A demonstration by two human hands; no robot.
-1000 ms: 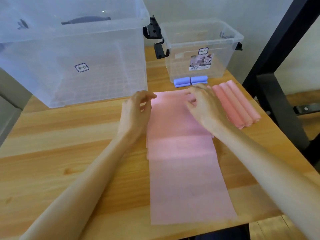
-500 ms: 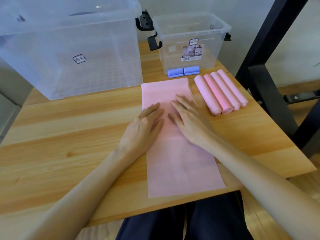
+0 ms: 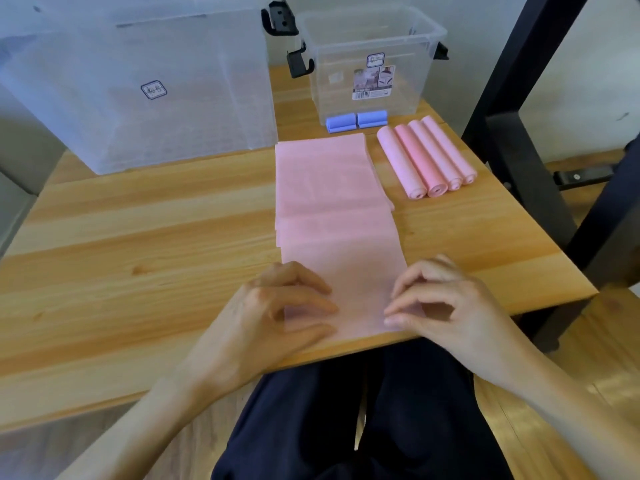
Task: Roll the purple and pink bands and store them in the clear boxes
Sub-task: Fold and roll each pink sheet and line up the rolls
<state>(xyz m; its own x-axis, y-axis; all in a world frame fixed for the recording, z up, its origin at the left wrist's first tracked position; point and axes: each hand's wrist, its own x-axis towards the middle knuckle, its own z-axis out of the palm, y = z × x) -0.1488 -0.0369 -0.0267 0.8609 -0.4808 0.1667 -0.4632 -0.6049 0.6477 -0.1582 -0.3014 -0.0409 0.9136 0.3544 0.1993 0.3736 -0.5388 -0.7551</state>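
Now, w/ the pink band (image 3: pixel 332 202) laid flat lengthwise toward the tabletop's near edge, its near end is touched by the left hand (image 3: pixel 277 317) and right hand (image 3: pixel 440 306), fingers loosely curled, nothing gripped yet, prob. so rolling can be started there.

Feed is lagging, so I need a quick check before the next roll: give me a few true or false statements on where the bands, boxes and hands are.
1. Four rolled pink bands lie right of the flat pink band. True.
2. The purple rolled bands sit inside the small clear plastic box. False: they lie on the wooden table in front of it.
3. Both hands, left hand and right hand, are at the flat band's near end. True.
4. The flat band is already half rolled. False: it lies unrolled.
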